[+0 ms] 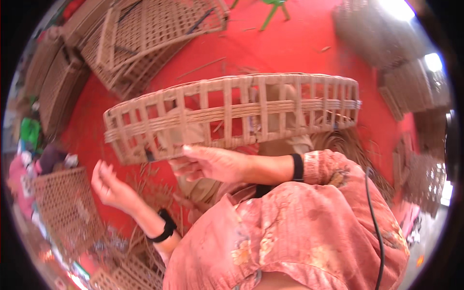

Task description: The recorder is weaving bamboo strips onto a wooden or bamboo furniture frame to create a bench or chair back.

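Note:
A long woven basket (237,112) of tan strips stands on its side across my knees, its open lattice wall facing me and a band of thin cords running along the middle. My right hand (210,163) is at the basket's lower edge, left of its middle. The thumb lies by the edge, the fingers are apart below it, and I see nothing between them. Off the basket's lower left corner, my left hand (110,187) is raised with loosely bent fingers, slightly blurred; no object shows in it. Whether the right thumb presses on the edge, I cannot tell.
Woven panels (154,29) are stacked at the far left on the red floor (270,50). More woven stacks (403,87) stand at right. A woven basket (67,208) is at the near left. Loose strips (338,145) lie beside my legs; a green stool (274,9) is far ahead.

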`<act>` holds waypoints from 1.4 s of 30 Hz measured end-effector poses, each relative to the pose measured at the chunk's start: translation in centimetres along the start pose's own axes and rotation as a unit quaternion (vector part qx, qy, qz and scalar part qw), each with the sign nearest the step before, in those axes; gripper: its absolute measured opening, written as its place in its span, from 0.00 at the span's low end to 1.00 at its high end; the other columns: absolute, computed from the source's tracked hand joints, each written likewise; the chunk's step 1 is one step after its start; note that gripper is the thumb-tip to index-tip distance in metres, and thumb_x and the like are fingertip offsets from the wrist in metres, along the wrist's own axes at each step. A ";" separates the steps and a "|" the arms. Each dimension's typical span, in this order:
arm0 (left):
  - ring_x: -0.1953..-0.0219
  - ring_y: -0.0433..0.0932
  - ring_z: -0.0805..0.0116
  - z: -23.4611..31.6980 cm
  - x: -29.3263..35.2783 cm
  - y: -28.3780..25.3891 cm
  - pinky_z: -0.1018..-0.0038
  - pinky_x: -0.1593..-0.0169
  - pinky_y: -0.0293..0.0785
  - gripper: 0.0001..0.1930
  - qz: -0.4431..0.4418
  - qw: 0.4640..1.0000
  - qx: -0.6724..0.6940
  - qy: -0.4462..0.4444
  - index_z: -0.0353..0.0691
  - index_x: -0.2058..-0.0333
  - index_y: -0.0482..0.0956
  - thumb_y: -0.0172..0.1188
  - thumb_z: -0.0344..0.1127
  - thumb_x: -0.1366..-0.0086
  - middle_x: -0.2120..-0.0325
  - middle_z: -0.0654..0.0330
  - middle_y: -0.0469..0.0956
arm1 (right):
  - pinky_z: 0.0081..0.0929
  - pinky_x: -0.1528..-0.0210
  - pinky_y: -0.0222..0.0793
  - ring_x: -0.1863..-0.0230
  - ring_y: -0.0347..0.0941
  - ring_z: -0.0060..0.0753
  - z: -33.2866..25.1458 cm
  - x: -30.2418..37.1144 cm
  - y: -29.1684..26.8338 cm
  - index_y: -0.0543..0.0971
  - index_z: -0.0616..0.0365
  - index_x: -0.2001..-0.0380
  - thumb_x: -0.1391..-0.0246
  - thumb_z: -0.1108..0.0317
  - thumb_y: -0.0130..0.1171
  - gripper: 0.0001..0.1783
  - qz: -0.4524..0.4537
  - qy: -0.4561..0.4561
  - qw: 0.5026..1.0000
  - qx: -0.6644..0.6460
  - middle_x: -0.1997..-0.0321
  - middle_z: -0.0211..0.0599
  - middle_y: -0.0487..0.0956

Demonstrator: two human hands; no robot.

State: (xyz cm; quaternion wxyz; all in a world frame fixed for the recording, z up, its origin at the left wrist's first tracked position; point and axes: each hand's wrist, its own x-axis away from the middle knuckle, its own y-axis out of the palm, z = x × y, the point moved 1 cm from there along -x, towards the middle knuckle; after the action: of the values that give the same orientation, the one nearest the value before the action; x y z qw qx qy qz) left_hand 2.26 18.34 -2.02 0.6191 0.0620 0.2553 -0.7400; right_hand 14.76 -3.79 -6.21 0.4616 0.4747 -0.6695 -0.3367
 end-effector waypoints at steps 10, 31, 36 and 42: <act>0.54 0.74 0.64 7.0 4.8 6.1 0.72 0.56 0.76 0.08 -0.292 0.910 -0.075 0.286 0.41 0.57 0.86 0.66 0.29 0.35 0.54 0.59 0.74 | 0.34 0.55 0.77 0.58 0.79 0.38 -3.2 9.3 2.5 0.79 0.62 0.50 0.40 0.62 0.62 0.19 0.078 -0.149 0.813 0.557 0.57 0.39 0.80; 0.58 0.75 0.62 8.2 1.8 8.8 0.66 0.54 0.73 0.03 -0.303 0.914 -0.055 0.264 0.36 0.68 0.82 0.66 0.29 0.38 0.62 0.59 0.73 | 0.35 0.59 0.65 0.63 0.69 0.38 -4.5 9.9 1.4 0.76 0.55 0.73 0.56 0.70 0.61 0.05 0.218 -0.401 0.308 0.835 0.68 0.35 0.70; 0.57 0.75 0.60 8.0 2.2 8.5 0.64 0.51 0.72 0.04 -0.288 0.921 -0.061 0.254 0.36 0.65 0.82 0.66 0.29 0.38 0.61 0.57 0.75 | 0.33 0.59 0.65 0.63 0.69 0.36 -4.7 10.7 0.9 0.77 0.54 0.72 0.55 0.70 0.63 0.06 0.162 -0.405 0.338 0.834 0.67 0.34 0.70; 0.54 0.75 0.57 7.5 6.2 7.5 0.62 0.49 0.70 0.06 -0.266 0.888 -0.067 0.369 0.42 0.63 0.83 0.68 0.30 0.39 0.59 0.59 0.77 | 0.36 0.51 0.70 0.55 0.74 0.40 -6.0 14.5 -0.4 0.83 0.54 0.63 0.52 0.67 0.69 0.11 0.225 -0.406 0.338 0.819 0.56 0.34 0.77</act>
State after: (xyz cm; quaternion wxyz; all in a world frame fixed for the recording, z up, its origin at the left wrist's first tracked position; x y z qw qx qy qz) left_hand 9.68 8.72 -0.36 0.2631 0.2187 0.5208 -0.7821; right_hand 18.71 -17.73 -0.15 -0.4292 0.2512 -0.7958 0.3456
